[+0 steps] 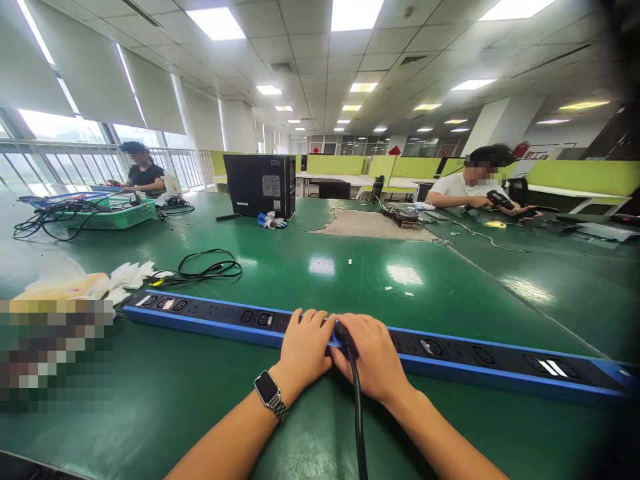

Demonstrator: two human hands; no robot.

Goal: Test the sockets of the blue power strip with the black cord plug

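Note:
A long blue and black power strip (200,319) with rows of sockets lies across the green table in front of me. My left hand (306,340), with a watch on the wrist, wraps over the strip near its middle, thumb on the near side. Right beside it, my right hand (373,357) is closed around a black plug (343,331) at the strip's sockets; its fingers partly hide the plug, and I cannot tell how deep it sits. A thick black power cord (357,413) runs from the plug down toward me, between my forearms.
A coiled black cable (210,267) lies beyond the strip, left of tissues and a yellow pack (65,287). Farther back stand a green basket (113,215) with cables and a black computer case (261,185). Two people sit at the table's far sides, one holding a dark tool (500,200).

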